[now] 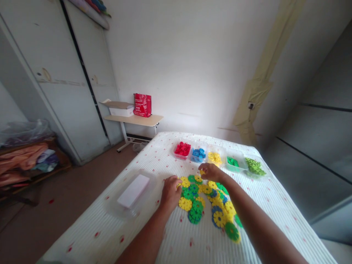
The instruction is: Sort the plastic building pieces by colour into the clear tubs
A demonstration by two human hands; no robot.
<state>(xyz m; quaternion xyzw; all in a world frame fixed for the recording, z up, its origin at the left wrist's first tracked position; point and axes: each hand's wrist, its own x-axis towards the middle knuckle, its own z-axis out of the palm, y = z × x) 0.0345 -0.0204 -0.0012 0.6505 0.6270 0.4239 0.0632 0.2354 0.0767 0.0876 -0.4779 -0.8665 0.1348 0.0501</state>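
Note:
My right hand (212, 171) is raised over the far side of the pile, its fingers pinching a yellow notched plastic disc (202, 172). At the pile's left edge, my left hand (170, 191) has its fingers closed around another yellow notched disc (179, 182), which is partly hidden. Loose green discs (195, 212), yellow discs (185, 203) and a few blue ones lie heaped between and below my hands. Just beyond my right hand stands a clear tub of yellow discs (215, 157).
Clear tubs of red pieces (182, 149), blue pieces (198, 154), dark green pieces (233, 163) and light green pieces (255, 167) line the far side. A clear lid or tray (110, 205) with a pale slab (134, 190) lies left. Behind, a small table (137, 120) holds a red bag (142, 105).

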